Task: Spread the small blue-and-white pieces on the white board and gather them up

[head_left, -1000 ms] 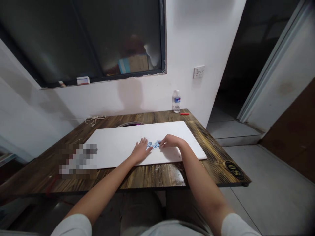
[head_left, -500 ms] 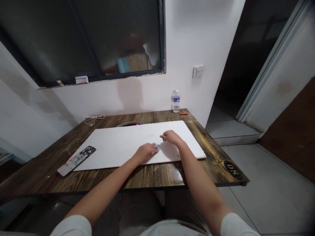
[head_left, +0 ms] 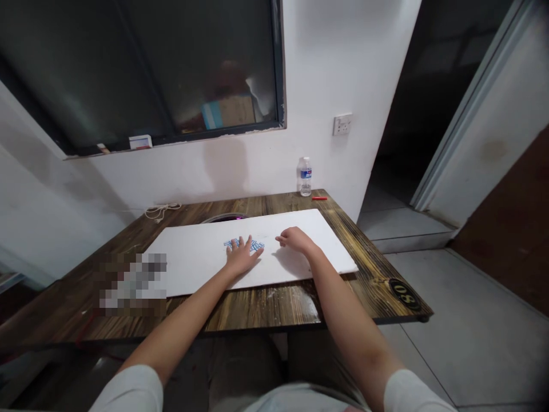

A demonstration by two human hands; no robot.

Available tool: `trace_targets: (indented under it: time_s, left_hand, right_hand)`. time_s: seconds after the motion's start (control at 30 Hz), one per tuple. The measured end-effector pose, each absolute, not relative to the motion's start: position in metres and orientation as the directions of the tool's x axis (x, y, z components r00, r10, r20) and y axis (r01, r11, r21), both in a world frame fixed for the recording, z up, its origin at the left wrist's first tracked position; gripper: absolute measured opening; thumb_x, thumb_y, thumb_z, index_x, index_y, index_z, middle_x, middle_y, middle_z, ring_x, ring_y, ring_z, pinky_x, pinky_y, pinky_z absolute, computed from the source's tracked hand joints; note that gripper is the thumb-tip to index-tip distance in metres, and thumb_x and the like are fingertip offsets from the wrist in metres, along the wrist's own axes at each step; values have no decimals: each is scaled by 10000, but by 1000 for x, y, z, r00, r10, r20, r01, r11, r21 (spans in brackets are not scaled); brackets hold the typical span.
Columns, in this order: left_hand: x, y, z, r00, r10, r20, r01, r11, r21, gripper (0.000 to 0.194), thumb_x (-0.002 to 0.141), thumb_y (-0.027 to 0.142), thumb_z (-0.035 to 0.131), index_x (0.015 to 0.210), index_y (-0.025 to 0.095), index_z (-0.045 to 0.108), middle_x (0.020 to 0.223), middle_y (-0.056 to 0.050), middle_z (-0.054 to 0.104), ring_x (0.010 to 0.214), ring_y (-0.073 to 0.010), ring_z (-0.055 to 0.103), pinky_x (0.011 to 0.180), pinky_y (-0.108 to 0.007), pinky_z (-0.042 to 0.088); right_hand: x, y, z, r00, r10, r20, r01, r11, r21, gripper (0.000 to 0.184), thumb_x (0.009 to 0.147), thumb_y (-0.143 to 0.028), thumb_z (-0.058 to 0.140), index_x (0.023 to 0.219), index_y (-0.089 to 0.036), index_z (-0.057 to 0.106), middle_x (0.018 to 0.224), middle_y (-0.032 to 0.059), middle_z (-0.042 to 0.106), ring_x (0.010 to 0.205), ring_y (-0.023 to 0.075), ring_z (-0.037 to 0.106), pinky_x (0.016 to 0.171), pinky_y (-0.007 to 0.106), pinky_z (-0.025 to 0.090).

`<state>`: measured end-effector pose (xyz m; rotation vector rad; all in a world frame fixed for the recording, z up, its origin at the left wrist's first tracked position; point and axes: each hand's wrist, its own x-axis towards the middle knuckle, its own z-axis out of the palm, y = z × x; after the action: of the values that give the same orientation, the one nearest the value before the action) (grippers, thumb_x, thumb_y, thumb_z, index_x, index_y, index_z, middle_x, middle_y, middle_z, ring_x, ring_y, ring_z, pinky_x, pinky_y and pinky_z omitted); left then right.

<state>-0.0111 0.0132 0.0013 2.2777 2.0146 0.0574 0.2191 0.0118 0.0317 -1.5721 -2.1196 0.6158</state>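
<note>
My left hand [head_left: 241, 257] lies with fingers spread over a patch of small blue-and-white pieces [head_left: 258, 245], touching them. The pieces lie close together on the white board [head_left: 193, 269]; part of the patch is under the fingers, and their exact kind is too small to make out. To the right of the patch, my right hand [head_left: 295, 239] is held just above the board with its fingers curled and pressed together at the tips. Whether anything is between those fingertips cannot be seen.
The board rests on a dark wooden table [head_left: 274, 306]. A water bottle [head_left: 305, 177] and a red pen-like stick [head_left: 319, 198] are at the back right. A white cable [head_left: 160, 212] lies back left. A round plate marked 08 [head_left: 404, 293] sits near the right corner; a blurred patch covers the left side.
My left hand has moved left and its fingers have spread; the blue-and-white pieces now show in a wider patch beneath it. My right hand has hardly moved.
</note>
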Motion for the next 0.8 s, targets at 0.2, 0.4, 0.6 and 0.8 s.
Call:
trace_targets:
  time_s: [0.2,0.4,0.6,0.8]
  left_hand:
    - [33,46,1,273,962,-12,944,-266,195,828,863,692,446,1510,187,343,1598,-211,211,1477,-437,119,1117,-681,119]
    - [33,24,-8,683,715,149,590,-660,465,316,933,320,469,1129,241,704,1306,-41,651,1278,-239,541,1109,-415,376]
    - [-17,-8,-9,640,722,263,576,-677,458,292,924,338,491,1035,239,744,1195,-46,712,1235,-233,584,1059,-434,445]
    - [-56,3,4,282,895,344,840,-404,362,417,907,413,490,1229,210,659,1406,-80,570,1356,-269,456,1153,-453,337]
  right_hand:
    - [220,15,29,-265,954,139,740,294,-606,375,942,-340,518,715,-149,748,726,56,732,660,137,605,623,235,363]
    - [221,14,28,-232,960,156,763,279,-583,365,945,-343,519,730,-153,745,737,53,734,670,138,602,616,232,357]
    - [221,14,28,-232,961,152,743,276,-609,369,943,-349,527,703,-156,730,723,48,730,651,132,606,603,226,358]
    - [221,15,27,-237,959,159,727,283,-625,368,946,-354,523,710,-156,724,728,46,726,653,131,603,605,228,362]
